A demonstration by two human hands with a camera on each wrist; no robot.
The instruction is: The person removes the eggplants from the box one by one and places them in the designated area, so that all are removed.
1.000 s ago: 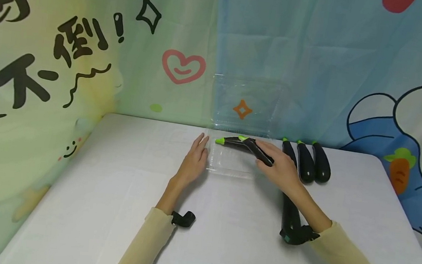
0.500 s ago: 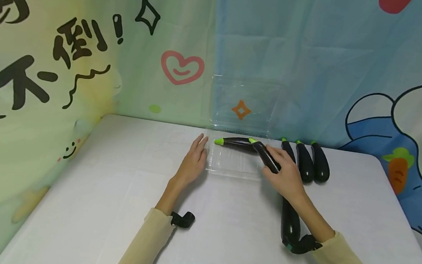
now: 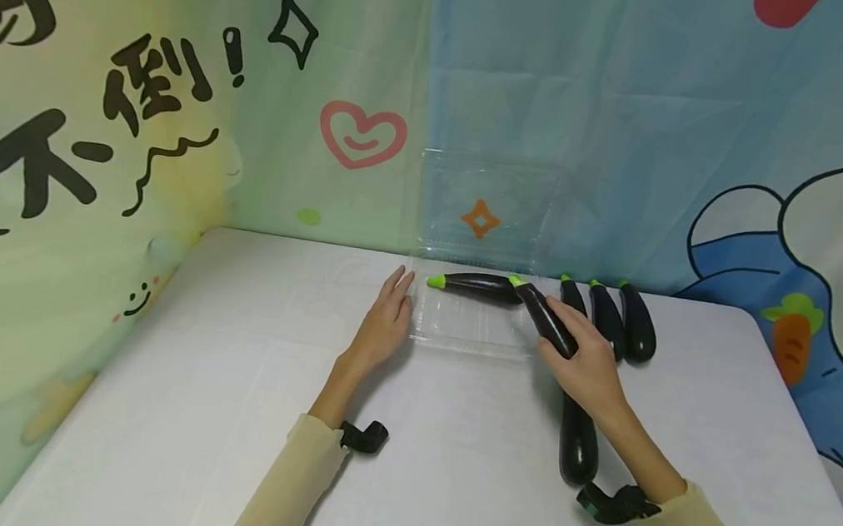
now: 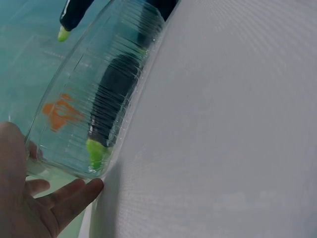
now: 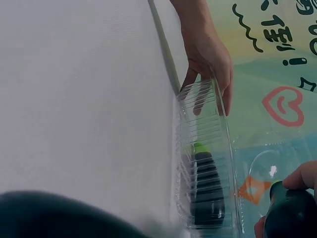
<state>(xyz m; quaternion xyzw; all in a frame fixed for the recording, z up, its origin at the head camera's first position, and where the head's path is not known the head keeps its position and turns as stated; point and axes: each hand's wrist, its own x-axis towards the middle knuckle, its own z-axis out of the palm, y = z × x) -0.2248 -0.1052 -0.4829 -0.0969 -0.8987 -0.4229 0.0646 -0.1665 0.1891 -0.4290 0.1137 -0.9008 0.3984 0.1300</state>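
Observation:
A clear plastic box (image 3: 461,325), its lid (image 3: 489,177) raised at the back, stands at the table's far edge. Inside it a black toy-like eggplant (image 3: 480,286) with a green stem lies crosswise. My left hand (image 3: 383,322) rests against the box's left wall, fingers straight; the left wrist view shows the fingertips at the wall's corner. My right hand (image 3: 592,374) grips a second eggplant (image 3: 546,317) by its thick end, tilted, stem toward the box, over its right side. In the right wrist view the thumb and fingers hold this dark eggplant (image 5: 290,213).
Right of the box, two eggplants (image 3: 638,324) (image 3: 607,317) lie side by side, with another stem end (image 3: 571,291) beside them. A long dark eggplant body (image 3: 578,448) lies nearer; the right hand hides where it begins. A printed cloth (image 3: 629,131) hangs behind the table.
My right hand has moved right and slightly toward me with its eggplant, uncovering more of the eggplant in the box. My left hand has stayed in place.

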